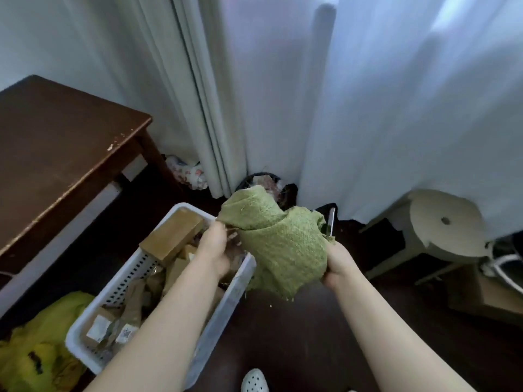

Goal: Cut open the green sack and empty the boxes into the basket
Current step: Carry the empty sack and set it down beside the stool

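The green woven sack (278,239) hangs crumpled and limp in the air just right of the white plastic basket (226,312). My left hand (216,250) grips the sack's left edge above the basket's far right corner. My right hand (338,264) grips the sack's right side, and a thin blade-like tool (330,222) sticks up from behind that hand. Several brown cardboard boxes (172,236) lie piled in the basket, the largest one on top at the far end.
A dark wooden table (56,154) stands at the left. Pale curtains (283,94) hang behind. A round beige stool (444,224) sits at the right, a yellow bag (42,343) at the lower left. A white shoe (254,380) shows on the dark floor.
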